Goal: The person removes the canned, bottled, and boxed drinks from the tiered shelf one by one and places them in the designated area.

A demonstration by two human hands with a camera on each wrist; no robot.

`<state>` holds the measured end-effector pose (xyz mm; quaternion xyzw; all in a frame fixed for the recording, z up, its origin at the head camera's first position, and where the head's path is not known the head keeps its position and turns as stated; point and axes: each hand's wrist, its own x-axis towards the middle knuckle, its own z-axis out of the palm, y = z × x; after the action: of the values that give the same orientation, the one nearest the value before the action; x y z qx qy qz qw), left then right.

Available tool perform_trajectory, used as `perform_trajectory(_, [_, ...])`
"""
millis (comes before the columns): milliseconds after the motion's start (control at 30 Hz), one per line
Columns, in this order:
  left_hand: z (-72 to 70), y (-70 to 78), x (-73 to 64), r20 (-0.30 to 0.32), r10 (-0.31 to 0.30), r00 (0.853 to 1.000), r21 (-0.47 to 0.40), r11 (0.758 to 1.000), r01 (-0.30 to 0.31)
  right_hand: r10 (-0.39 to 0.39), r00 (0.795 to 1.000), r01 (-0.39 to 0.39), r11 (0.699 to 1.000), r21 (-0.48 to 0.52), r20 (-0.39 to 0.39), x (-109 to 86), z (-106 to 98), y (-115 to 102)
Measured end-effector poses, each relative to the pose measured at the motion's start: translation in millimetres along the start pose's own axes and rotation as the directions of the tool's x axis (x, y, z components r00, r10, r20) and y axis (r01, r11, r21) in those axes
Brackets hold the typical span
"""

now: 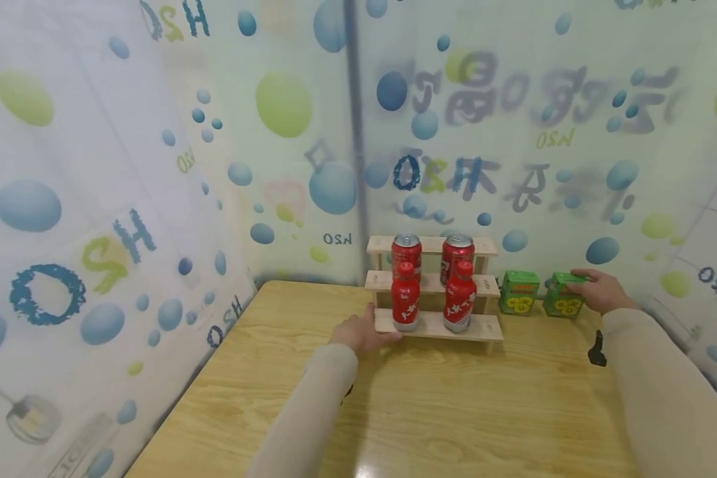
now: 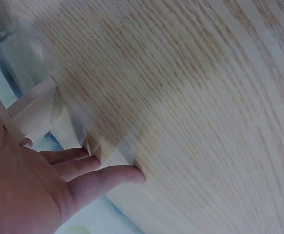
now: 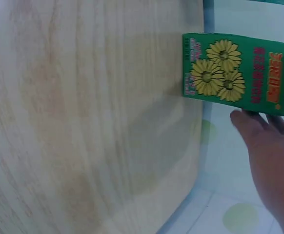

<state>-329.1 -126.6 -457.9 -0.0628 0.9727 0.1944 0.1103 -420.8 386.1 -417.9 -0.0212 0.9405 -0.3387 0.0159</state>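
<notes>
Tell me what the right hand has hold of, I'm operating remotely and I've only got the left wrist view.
Observer: The right hand holds a green carton.
Operator: Is there another one like it?
Observer: Yes, a second carton stands between that one and the wooden rack.
Operator: And what's on the rack's lowest shelf?
Observer: Two red bottles, standing side by side with a gap between them.

right grip partly hidden
behind a green flower-printed carton; grey wall lettering too blurred to read.
</notes>
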Motion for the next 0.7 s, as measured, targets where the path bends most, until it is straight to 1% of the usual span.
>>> perform_trajectory(100, [-1.7,-0.3,-2.2,0.002,0.001,1.000,0.001,1.000,-0.001,-0.025,0.999,0.025,1.000,0.008,0.044,3.8,-4.7,-7.5])
perform_trajectory(200, [-2.8,-1.5,-4.0,0.003,0.001,1.000,0.001,1.000,-0.001,-0.036,0.997,0.034,0.999,0.037,0.072,9.0,-12.5,-24.5])
perform_trajectory(300, [-3.4,-2.8,-5.2,0.001,-0.004,1.000,-0.009,1.000,0.004,-0.052,0.996,0.049,0.998,0.035,0.079,13.6,-22.2,-48.9])
perform_trajectory(467, [-4.3,-3.7,-4.7,-0.007,0.003,1.000,0.005,1.000,-0.003,-0.083,0.993,0.075,0.993,0.088,0.089,15.4,-34.7,-95.0])
perform_trajectory(600, [-4.7,-1.0,-4.6,-0.012,0.014,1.000,0.027,1.000,-0.013,-0.142,0.987,0.135,0.987,0.091,0.080,19.3,-37.9,-123.6])
perform_trajectory(700, [-3.6,0.5,-3.1,-0.012,0.015,1.000,0.032,0.999,-0.015,-0.207,0.974,0.196,0.974,0.116,0.089,20.5,-36.7,-143.2])
